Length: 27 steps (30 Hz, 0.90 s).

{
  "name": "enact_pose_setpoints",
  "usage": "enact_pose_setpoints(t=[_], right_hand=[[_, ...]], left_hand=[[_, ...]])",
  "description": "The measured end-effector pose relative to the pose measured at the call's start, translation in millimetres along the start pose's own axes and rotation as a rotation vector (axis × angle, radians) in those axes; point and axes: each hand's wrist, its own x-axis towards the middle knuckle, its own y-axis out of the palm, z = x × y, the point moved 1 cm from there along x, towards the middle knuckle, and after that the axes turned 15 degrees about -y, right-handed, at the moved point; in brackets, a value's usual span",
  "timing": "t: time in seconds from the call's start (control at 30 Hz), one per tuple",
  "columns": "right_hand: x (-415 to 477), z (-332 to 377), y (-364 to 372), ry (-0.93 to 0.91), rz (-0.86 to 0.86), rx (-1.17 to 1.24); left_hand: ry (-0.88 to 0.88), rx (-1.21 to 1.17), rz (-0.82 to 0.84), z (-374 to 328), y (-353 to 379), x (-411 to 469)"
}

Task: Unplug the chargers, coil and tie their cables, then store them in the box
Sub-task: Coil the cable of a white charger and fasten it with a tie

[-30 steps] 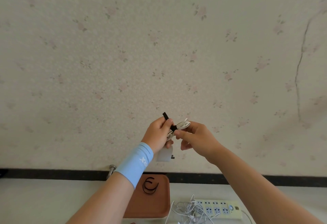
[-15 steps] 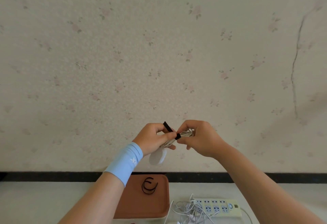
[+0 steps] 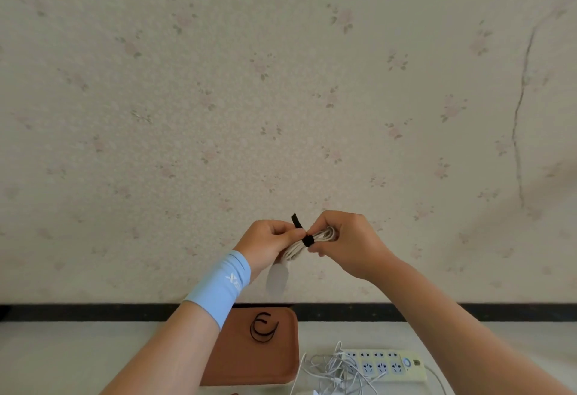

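Pinching the coiled white cable mid-air in front of the wall, well above the desk: left hand curled round the bundle from nine o'clock, right hand gripping the loops from three o'clock, with the black tie wrapped round the middle between them, free end sticking up toward eleven. Dangling below at seven o'clock, the white charger block, blurred. Probably light, limp and springy, so apt to uncoil if let go before cinching the tie; best held by the bundled loops just beside the strap, never by the hanging block alone. Down at six o'clock: brown tray with spare ties, and loose cables heaped against the power strip at five. No box in view.
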Motion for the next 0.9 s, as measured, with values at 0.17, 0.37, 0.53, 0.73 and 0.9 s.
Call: enact_pose_setpoints(t=[0.17, 0.37, 0.53, 0.73, 0.9], right_hand=[[0.1, -3.1, 2.6, -0.026, 0.005, 0.032], [-0.5, -6.8, 2.6, -0.036, 0.001, 0.048], [2.1, -8.2, -1.6, -0.004, 0.006, 0.007], [3.9, -7.3, -3.4, 0.133, 0.016, 0.127], [5.7, -6.3, 0.5, 0.152, -0.006, 0.194]], left_hand=[[-0.113, -0.114, 0.099, 1.6, -0.9, -1.0], [-0.101, -0.099, 0.04, 3.7, 2.1, -2.8], [0.012, 0.067, -0.037, -1.1, 3.7, -5.1], [-0.069, 0.011, 0.123, -1.1, -0.4, -4.6], [-0.147, -0.106, 0.2, -6.3, 4.5, -9.7]])
